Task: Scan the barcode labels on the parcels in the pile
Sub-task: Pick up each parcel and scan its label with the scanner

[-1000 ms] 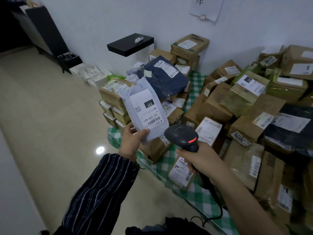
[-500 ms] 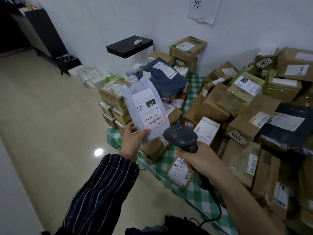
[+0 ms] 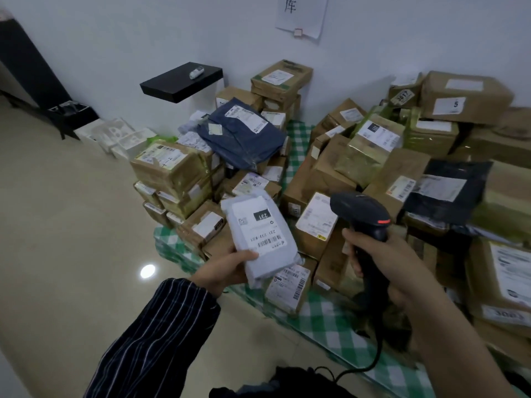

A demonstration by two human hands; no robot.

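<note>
Lowered and tipped flatter since a second ago, the white mailer hangs above the checked cloth's near left edge, its bottom end clamped in the left grip. The right grip stays curled round the scanner, drawn aside from the label; this parcel's scan looks done, another due.

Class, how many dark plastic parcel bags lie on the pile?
2: a navy bag up and left of the scanner, a black bag just right of it. Others may be buried.
</note>
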